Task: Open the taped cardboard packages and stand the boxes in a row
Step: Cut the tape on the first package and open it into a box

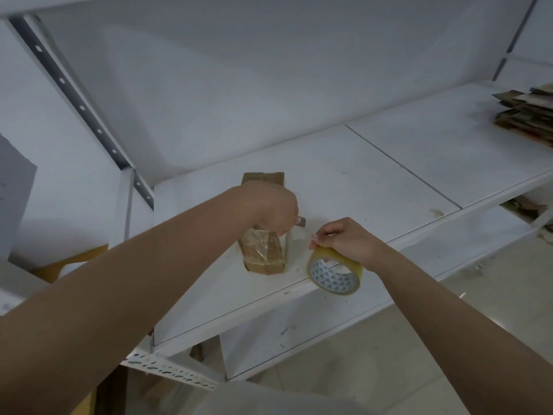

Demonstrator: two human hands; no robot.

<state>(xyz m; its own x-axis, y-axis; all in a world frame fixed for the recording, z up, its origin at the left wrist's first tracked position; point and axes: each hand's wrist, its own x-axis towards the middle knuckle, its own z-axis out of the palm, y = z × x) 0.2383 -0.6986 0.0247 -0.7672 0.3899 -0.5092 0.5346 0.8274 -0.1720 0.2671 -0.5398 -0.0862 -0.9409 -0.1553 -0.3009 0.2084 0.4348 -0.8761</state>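
One taped cardboard package (264,253) lies at centre frame on the white shelf (374,187), near its front edge, wrapped in clear tape that wrinkles across its near end. The left hand (270,209) rests on top of the package with fingers curled down over it; a small dark tip (301,221) protrudes from the fist toward the right, possibly a blade or a tape end, too small to identify. The right hand (344,239) sits just right of the package, thumb and forefinger pinching what appears to be a thin clear strip, while a tape roll (335,272) hangs below it at the shelf's front edge; how the roll is carried cannot be told.

Judgement: the task stands at its opening step. The package is still sealed and lying flat, no box stands upright, and no row exists. The presence of the roll sits oddly with an unsealing task; whether tape is being drawn off or applied cannot be settled. The next move calls for a steady hold on the package and a clean parting of the tape along a seam.

Hidden or unclear: the left fingertips, the package's middle under the left hand, and the strip itself. A flattened cardboard stack (526,113) is cut off at the right edge; brown material under the shelf at lower left is indistinct
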